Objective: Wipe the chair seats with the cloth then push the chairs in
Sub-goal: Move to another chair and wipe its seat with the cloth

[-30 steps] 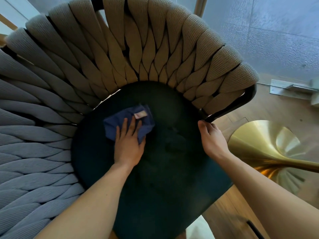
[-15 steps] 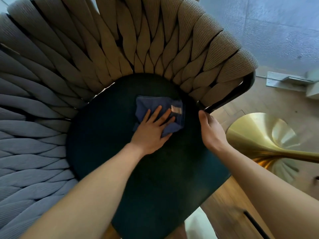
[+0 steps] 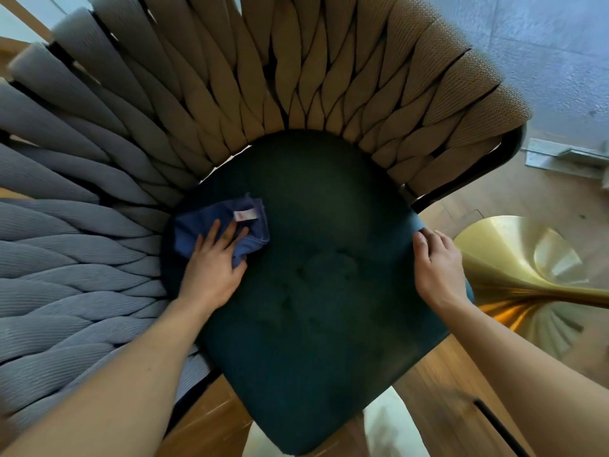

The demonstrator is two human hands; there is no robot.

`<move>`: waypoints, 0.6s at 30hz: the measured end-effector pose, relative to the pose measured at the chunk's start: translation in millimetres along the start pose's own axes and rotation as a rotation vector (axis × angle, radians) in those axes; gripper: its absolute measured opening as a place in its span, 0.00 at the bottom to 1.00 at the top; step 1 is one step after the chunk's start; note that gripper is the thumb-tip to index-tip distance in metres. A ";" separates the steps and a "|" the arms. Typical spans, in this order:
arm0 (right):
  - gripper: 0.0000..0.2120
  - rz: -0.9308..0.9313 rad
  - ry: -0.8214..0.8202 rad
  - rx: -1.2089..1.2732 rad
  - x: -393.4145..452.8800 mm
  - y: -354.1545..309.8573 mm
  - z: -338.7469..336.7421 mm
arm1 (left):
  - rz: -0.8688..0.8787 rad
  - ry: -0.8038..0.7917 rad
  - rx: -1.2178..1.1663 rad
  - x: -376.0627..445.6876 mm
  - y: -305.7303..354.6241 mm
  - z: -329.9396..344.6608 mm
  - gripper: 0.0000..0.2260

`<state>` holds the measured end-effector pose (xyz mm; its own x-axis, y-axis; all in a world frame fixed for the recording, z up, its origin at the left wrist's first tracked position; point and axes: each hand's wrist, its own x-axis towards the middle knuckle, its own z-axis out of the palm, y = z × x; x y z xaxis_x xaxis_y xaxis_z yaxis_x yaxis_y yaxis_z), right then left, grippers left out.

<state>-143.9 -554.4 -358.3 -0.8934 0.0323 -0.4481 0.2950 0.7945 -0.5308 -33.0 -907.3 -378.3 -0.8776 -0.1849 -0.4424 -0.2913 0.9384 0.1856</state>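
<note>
Below me is a chair with a dark green seat and a curved back of thick woven beige-grey straps. A folded blue cloth with a small white label lies on the seat's left rear part. My left hand presses flat on the cloth, fingers spread over it. My right hand grips the seat's right edge, just in front of the black armrest frame.
A brass trumpet-shaped table base stands close to the chair's right side on the wooden floor. A grey textured wall and a metal floor track lie beyond. A thin black bar shows at bottom right.
My left hand swept the cloth from the seat's left to its right rear near the armrest, then back to the left rear. My right hand kept its hold on the right edge.
</note>
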 end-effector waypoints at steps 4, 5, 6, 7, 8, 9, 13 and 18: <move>0.26 0.028 0.020 -0.019 -9.3 7.5 -2.3 | -0.400 0.129 -0.101 -44.8 18.8 30.8 0.26; 0.26 0.033 0.016 -0.031 -10.7 9.5 -2.6 | -0.502 0.131 -0.150 -53.4 30.6 34.9 0.27; 0.26 0.035 0.009 -0.040 -11.3 10.5 -3.2 | -0.602 0.119 -0.212 -58.1 42.9 37.5 0.27; 0.26 0.037 -0.002 -0.047 -11.2 10.9 -3.9 | -0.693 0.110 -0.275 -58.2 54.7 38.9 0.28; 0.26 0.036 -0.011 -0.054 -10.6 10.7 -4.6 | -0.771 0.112 -0.339 -53.3 64.5 38.0 0.28; 0.26 0.033 -0.017 -0.063 -9.8 10.3 -5.5 | -0.837 0.124 -0.398 -44.1 72.7 34.8 0.28; 0.26 0.022 -0.023 -0.073 -9.6 12.5 -5.6 | -0.908 0.217 -0.460 1.1 96.4 33.0 0.28; 0.26 0.024 -0.025 -0.070 -7.9 13.5 -5.2 | -0.104 0.253 -0.090 -21.6 83.6 55.9 0.26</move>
<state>-134.7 -540.7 -358.2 -0.8774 0.0370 -0.4784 0.2909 0.8339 -0.4690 -17.1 -808.6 -402.2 -0.9051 -0.3566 -0.2318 -0.4075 0.8831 0.2325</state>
